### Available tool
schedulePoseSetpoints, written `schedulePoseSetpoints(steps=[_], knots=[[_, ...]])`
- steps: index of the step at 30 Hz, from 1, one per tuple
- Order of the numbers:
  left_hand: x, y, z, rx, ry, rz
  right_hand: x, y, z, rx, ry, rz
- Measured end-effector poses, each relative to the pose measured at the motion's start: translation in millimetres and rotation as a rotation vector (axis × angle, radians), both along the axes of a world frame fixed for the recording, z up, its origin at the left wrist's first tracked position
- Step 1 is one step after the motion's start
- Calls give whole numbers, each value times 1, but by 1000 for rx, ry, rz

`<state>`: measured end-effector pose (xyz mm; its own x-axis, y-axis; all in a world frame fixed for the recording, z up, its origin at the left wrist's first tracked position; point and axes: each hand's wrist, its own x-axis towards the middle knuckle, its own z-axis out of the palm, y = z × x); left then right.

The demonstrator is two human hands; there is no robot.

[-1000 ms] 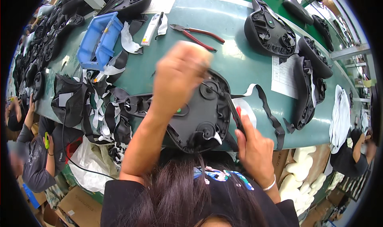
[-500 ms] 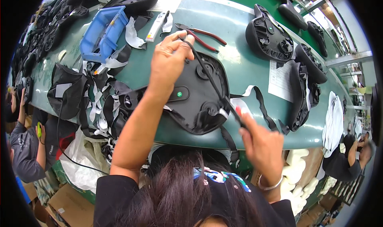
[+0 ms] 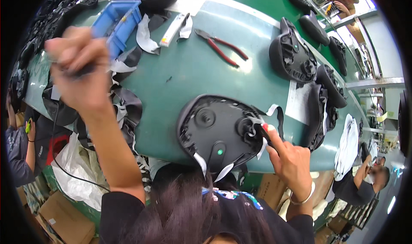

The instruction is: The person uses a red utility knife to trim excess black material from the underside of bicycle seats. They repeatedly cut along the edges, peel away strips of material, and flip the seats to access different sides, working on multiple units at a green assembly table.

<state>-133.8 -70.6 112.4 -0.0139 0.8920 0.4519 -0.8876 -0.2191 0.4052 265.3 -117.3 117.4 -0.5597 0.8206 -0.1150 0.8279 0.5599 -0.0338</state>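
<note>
The green table [image 3: 193, 68] spreads beyond both hands. A black shell [image 3: 219, 130] lies on it, underside up, just left of the right hand [image 3: 292, 162], whose forefinger presses the shell's right edge by a white strap [image 3: 262, 143]; its other fingers are curled. The left hand [image 3: 79, 72] is raised well left of the shell, fisted around something dark and blurred. A blue bin [image 3: 118, 21] sits beyond that hand, red pliers [image 3: 221, 48] beyond the shell.

The raised left hand [image 3: 79, 72] is motion-blurred, so the dark thing it grips cannot be told.
</note>
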Motion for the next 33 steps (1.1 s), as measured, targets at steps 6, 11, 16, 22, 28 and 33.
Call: schedulePoseSetpoints(steps=[6, 11, 16, 22, 28, 33], knots=[[60, 7, -24, -148, 2031, 663, 0, 20, 12, -92, 130, -62], [108, -108, -86, -728, 1292, -75, 2, 40, 10, -364, 302, -122], [135, -54, -66, -695, 739, 292, 1, 33, -36, -79, 277, -119], [158, -72, -56, -661, 853, 448, -9, -41, -74, 14, 384, -267], [203, -108, -70, -456, 1074, 635, -11, -98, -70, -241, 682, -522], [180, -109, -65, -662, 859, 451, 4, -89, -55, -392, 1060, -792]])
